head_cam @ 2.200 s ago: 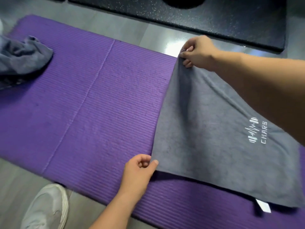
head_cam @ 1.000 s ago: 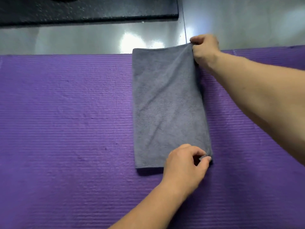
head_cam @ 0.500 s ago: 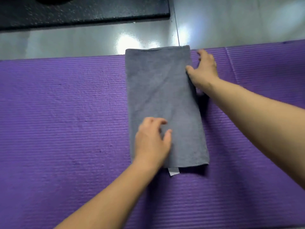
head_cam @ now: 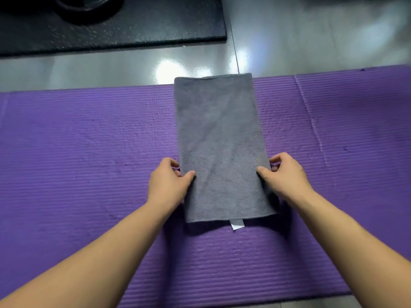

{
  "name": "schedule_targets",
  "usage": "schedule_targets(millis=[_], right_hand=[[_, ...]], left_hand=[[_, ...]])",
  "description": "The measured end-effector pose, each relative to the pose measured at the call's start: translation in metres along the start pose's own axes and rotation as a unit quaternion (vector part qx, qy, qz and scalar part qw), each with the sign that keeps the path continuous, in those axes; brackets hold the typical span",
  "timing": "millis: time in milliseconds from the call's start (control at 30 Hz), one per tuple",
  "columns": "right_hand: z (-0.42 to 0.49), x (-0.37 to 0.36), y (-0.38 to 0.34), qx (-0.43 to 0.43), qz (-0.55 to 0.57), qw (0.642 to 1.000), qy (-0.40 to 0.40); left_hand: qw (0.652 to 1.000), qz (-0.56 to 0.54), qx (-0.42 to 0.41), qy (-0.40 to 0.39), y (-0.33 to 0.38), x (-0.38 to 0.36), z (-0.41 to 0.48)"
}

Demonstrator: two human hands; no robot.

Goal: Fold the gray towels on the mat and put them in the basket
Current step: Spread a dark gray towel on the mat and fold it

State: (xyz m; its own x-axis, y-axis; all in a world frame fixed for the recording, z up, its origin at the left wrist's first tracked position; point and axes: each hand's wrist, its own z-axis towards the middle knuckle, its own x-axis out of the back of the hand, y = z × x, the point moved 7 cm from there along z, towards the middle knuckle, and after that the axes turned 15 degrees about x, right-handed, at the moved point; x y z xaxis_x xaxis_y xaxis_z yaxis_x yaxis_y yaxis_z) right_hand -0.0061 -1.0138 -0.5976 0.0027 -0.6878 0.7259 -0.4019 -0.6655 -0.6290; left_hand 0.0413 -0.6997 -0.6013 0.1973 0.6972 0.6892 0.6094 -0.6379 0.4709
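A gray towel (head_cam: 220, 138) lies folded into a long narrow strip across the purple mat (head_cam: 77, 152), its far end reaching just past the mat's far edge. A small white tag (head_cam: 236, 225) sticks out at its near end. My left hand (head_cam: 168, 182) pinches the towel's left edge, thumb on top and fingers tucked under. My right hand (head_cam: 283, 175) pinches the right edge at the same height, thumb on the cloth. No basket is in view.
Shiny gray floor (head_cam: 311, 41) runs beyond the mat. A black speckled rubber mat (head_cam: 133, 23) lies at the far left with a dark round object (head_cam: 86, 5) on it. A crease crosses the purple mat on the right.
Both hands have left the towel's top surface and far corner and come to grip its two long edges near the middle. The towel has stayed folded in place.
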Motion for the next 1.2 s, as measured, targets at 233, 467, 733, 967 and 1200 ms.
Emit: schedule_targets(millis=[233,467,733,967,1200], right_hand=[[-0.043,-0.007,0.007,-0.038,-0.089,0.987,-0.125],[-0.05,0.007,0.012,0.0,0.124,0.992,-0.008],[-0.04,0.046,0.077,-0.146,0.331,0.927,0.103],[-0.041,0.044,0.071,-0.071,0.201,0.967,0.14],[0.023,0.059,0.034,0.018,0.096,0.975,0.198]], left_hand=[[0.999,-0.009,0.016,-0.05,-0.016,-0.006,0.002],[0.957,-0.202,0.131,-0.16,-0.033,-0.025,-0.041],[0.919,-0.364,0.108,-0.108,-0.025,-0.024,-0.047],[0.945,-0.285,0.152,0.054,0.016,0.049,0.058],[0.982,-0.165,0.06,0.072,-0.032,0.077,0.037]])
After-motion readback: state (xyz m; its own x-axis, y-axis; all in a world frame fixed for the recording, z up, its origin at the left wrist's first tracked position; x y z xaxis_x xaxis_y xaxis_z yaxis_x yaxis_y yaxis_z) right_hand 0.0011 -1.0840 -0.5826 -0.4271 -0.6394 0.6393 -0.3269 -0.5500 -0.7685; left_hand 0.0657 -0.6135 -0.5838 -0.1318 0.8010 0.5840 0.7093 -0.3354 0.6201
